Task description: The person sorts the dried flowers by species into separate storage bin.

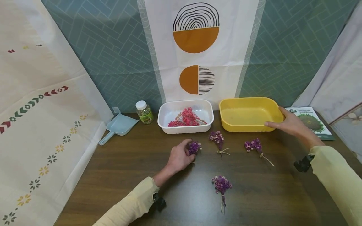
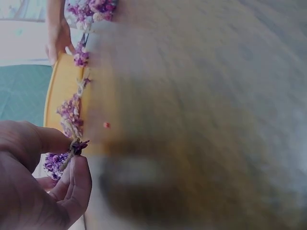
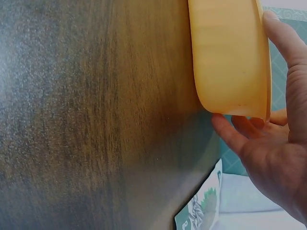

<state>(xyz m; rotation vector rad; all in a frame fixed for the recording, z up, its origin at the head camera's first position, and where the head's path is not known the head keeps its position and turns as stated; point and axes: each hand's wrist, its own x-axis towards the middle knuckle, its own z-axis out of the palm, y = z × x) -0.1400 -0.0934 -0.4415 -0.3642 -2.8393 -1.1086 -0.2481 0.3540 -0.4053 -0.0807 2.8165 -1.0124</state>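
Teal patterned cloth [image 1: 113, 47] — with a white central panel [image 1: 230, 47] — hangs behind a dark wood-grained table [image 1: 116, 175].

No text can be read on the green jar label [image 1: 146, 118] or book [image 1: 311, 121].

L arm [image 1: 133, 201]: pale-yellow sleeve, reaches in from near side of surface [image 1: 113, 175], angled fwd & to the R.
L wrist [image 1: 164, 174]: bare past the cuff, in line w/ forearm.
L hand [image 1: 181, 156]: low over mid-surface, a bit L of ctr; back of hand up.
L thumb [image 2: 50, 140]: meets fingers [image 2: 79, 184] in a tight pinch; other fingers bent behind.
R arm [image 1: 336, 175]: same sleeve, comes in along R edge, angled fwd & to the L.
R wrist [image 1: 313, 141]: bare past cuff.
R hand [image 1: 294, 124]: nr far R corner, gripping.
R thumb [image 3: 283, 36]: extended, well apart from R fingers [image 3: 230, 134].
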